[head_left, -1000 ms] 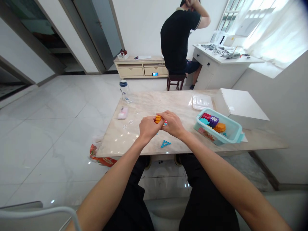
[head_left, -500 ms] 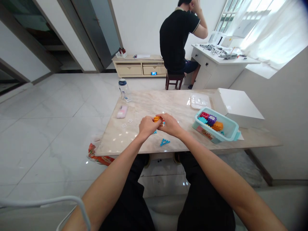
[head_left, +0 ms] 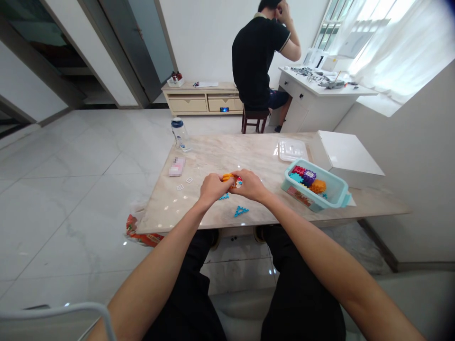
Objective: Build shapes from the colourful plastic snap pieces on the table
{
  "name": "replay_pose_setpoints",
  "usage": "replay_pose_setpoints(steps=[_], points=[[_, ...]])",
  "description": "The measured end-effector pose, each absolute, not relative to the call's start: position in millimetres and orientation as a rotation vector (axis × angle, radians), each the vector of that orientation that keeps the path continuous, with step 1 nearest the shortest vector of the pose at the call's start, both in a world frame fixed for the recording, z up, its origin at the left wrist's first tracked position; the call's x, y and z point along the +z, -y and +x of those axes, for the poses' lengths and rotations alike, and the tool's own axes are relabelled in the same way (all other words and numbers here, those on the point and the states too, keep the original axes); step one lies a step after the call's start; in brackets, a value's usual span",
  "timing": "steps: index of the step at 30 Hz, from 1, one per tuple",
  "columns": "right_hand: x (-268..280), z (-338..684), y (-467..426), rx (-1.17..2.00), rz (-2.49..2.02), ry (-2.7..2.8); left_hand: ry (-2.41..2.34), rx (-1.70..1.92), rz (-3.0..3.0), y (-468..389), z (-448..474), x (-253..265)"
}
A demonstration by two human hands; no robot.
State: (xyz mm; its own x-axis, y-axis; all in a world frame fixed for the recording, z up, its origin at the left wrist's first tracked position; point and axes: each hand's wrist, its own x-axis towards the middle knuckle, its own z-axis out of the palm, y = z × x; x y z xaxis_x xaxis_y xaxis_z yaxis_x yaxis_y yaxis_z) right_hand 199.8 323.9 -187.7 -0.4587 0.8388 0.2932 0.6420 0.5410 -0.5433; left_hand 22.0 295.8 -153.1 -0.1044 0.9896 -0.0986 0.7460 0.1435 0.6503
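Toy block cluster (head_left: 230, 179) — mostly covered by the left hand (head_left: 211, 188) and right hand (head_left: 250, 185); shape and piece count unreadable. Pink pack (head_left: 177, 167) near the table's (head_left: 213, 156) left edge — label blurred. Seated person's (head_left: 256, 57) head cut by the top edge.

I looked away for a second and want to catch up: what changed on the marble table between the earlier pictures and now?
Very little. Both hands stayed closed together over the table: the left hand and right hand kept gripping the orange block, only shifting their fingers slightly. Nothing was let go or newly picked up. The blue triangle piece, the teal bin of blocks, the water bottle and the white box stayed put.
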Motion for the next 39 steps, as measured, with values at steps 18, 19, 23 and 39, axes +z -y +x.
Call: replay_pose_setpoints(steps=[18,19,23,39], points=[[-188,200,-323,0.384,-1.327,2.438,-1.810,0.785,1.505,-313,-14,-164],[-190,200,-323,0.373,-1.367,2.490,-1.844,0.799,1.493,-315,-19,-165],[-199,196,-323,0.359,-1.465,2.716,-2.059,0.767,1.561,-316,-30,-169],[-229,232,-353,0.405,-1.762,2.801,-2.133,0.575,1.717,-309,-23,-166]])
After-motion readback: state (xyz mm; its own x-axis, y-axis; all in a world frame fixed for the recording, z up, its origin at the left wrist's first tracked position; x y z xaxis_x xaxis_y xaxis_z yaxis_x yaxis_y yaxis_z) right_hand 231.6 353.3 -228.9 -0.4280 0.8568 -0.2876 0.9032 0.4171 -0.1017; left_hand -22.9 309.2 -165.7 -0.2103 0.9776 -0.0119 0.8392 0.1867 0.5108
